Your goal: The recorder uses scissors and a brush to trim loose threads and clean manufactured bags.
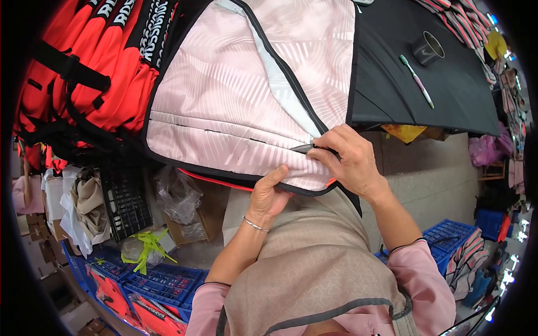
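Note:
A pale pink patterned fabric piece point(224, 95) with black bound edges lies in front of me, its near edge hanging over my lap. A black zipper point(280, 64) runs diagonally across it beside an opening that shows a pale lining. My left hand point(270, 193) grips the near edge, thumb on top and fingers hidden underneath. My right hand point(350, 159) is closed on a small pointed metal tool point(302, 148), with only its dark tip showing. That tip touches the fabric near the zipper's lower end, at a seam line with dark gaps.
Red bags point(112, 84) with black straps are heaped at the left. On the black table point(386, 84) at the right are a toothbrush point(417, 81) and a metal cup point(428, 49). Blue crates point(162, 285) and a black crate point(124, 201) stand below left; another blue crate point(448, 235) is at right.

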